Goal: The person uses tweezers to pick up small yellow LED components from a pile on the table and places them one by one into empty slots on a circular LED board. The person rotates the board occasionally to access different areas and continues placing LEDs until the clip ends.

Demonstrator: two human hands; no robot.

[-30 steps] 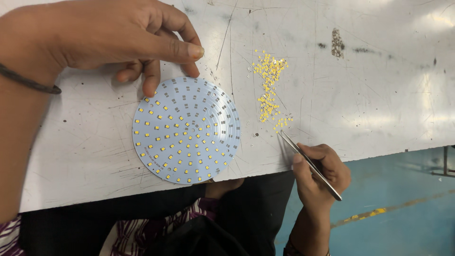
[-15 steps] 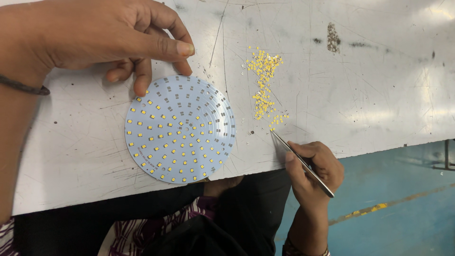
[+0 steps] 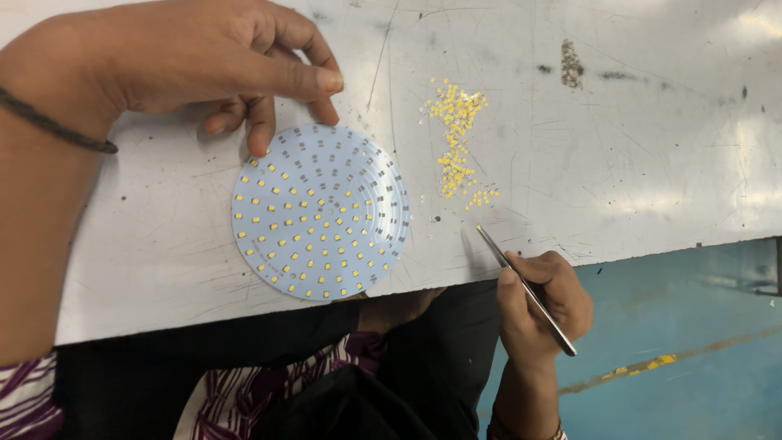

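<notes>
At the bench | our left hand steadies the round board on the table, fingertips curled on its rim | our right hand pinches tweezers, tip beside the chip pile | picking step; next needs a fine, steady grip on one chip.

The left hand lies palm down, forearm entering from the left edge, its fingers curled with tips pressed downward. The right hand sits lower right, wrist bent upward, thumb and forefinger pinched together, remaining fingers folded in.
</notes>
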